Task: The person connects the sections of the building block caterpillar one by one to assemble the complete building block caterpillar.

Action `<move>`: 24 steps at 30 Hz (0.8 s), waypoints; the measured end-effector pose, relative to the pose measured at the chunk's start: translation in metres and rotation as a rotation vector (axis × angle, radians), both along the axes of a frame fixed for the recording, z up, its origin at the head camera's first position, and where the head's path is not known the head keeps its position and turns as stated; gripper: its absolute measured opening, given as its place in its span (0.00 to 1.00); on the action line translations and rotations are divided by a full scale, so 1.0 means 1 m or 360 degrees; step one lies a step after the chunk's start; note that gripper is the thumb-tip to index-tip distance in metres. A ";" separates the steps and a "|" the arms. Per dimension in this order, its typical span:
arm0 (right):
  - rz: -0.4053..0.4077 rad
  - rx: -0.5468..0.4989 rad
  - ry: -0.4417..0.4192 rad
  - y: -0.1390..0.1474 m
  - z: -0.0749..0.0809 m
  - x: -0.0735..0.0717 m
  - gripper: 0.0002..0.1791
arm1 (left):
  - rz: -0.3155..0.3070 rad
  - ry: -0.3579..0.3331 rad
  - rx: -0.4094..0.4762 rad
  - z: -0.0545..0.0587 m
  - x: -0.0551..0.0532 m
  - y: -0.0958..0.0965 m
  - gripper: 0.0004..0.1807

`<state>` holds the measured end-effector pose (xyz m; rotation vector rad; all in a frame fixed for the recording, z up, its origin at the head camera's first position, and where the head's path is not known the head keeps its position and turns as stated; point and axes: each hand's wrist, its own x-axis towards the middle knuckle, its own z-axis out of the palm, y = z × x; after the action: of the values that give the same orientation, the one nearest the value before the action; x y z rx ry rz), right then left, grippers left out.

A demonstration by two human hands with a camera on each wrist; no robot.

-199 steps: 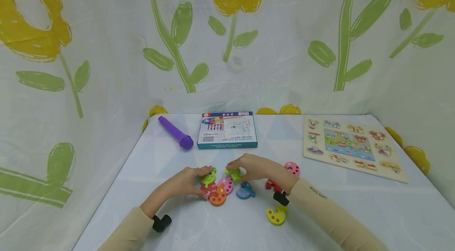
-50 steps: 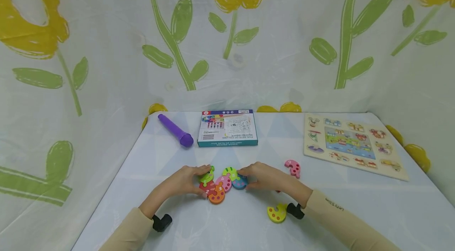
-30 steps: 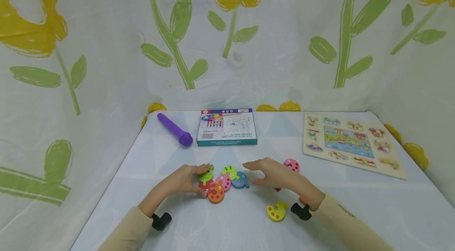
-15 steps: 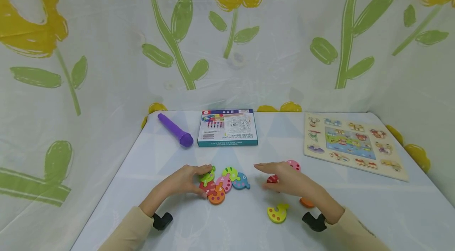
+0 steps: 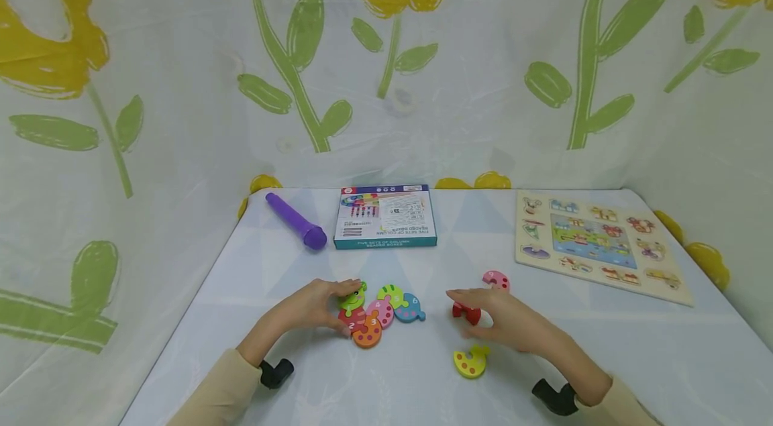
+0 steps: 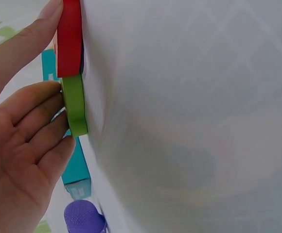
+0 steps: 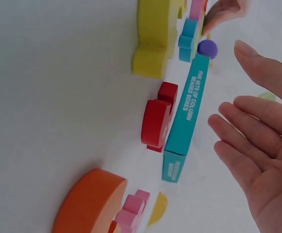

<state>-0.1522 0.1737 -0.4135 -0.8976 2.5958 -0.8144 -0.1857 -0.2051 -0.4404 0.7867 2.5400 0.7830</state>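
A numbered caterpillar puzzle (image 5: 367,335) lies partly joined on the table, from a green smiling head (image 5: 352,303) to a blue piece (image 5: 410,308) at its right end. My left hand (image 5: 314,308) holds the head end: the thumb is on the red piece (image 6: 69,41), the fingers against the green head's edge (image 6: 75,107). Over a loose red piece (image 5: 462,312) hovers my right hand (image 5: 513,320), thumb and fingers apart; the right wrist view shows them clear of that red piece (image 7: 155,124).
Loose yellow (image 5: 470,363) and pink (image 5: 496,280) pieces lie near my right hand, and an orange one (image 7: 90,204) shows in the right wrist view. Behind are a purple microphone (image 5: 296,221), a beaded-boxes carton (image 5: 386,218) and a wooden picture puzzle board (image 5: 594,245).
Earlier my right hand held the light green piece while the blue one lay apart; both now sit in the chain. My right hand has since left the blue piece, moving right to the red one.
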 end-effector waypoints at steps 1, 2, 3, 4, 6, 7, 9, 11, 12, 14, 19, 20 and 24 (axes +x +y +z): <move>0.0002 -0.0001 0.0001 0.002 -0.001 0.002 0.33 | -0.0007 0.0003 0.0000 0.000 0.000 0.000 0.45; 0.0008 0.0000 0.0000 0.003 -0.001 0.003 0.33 | -0.0015 0.0007 -0.0001 0.000 -0.001 0.000 0.45; 0.0012 0.0005 0.0001 0.005 -0.002 0.005 0.33 | -0.0022 0.0013 0.0002 0.000 -0.001 0.000 0.45; 0.0017 0.0007 0.0005 0.006 -0.002 0.006 0.33 | -0.0029 0.0019 0.0000 0.000 -0.001 0.000 0.45; 0.0020 0.0011 0.0003 0.009 -0.004 0.009 0.33 | -0.0043 0.0026 -0.0001 0.001 -0.002 0.000 0.45; 0.0019 0.0022 0.0000 0.010 -0.004 0.011 0.34 | -0.0050 0.0031 -0.0002 0.000 -0.002 0.000 0.45; 0.0015 0.0036 -0.0007 0.011 -0.005 0.014 0.34 | -0.0064 0.0039 0.0000 0.001 -0.002 0.000 0.45; 0.0014 0.0042 -0.0010 0.012 -0.006 0.017 0.34 | -0.0078 0.0041 0.0004 0.000 -0.002 0.000 0.46; 0.0013 0.0048 -0.0009 0.012 -0.006 0.019 0.34 | -0.0082 0.0038 0.0007 0.001 -0.002 0.000 0.46; 0.0009 0.0051 -0.0013 0.013 -0.006 0.022 0.34 | -0.0094 0.0035 0.0016 0.000 -0.002 -0.001 0.46; 0.0018 0.0096 -0.0013 0.014 -0.009 0.029 0.31 | -0.0102 0.0012 0.0016 0.001 -0.003 0.000 0.45; 0.0026 0.0098 -0.0004 0.014 -0.009 0.030 0.31 | -0.0105 0.0011 0.0018 0.001 -0.003 0.000 0.45; 0.0039 0.0113 -0.0019 0.016 -0.013 0.035 0.29 | -0.0118 0.0002 0.0015 0.002 -0.004 0.001 0.45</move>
<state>-0.1170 0.1896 -0.4269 -0.8993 2.5807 -0.7144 -0.1900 -0.2043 -0.4387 0.8795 2.4947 0.7713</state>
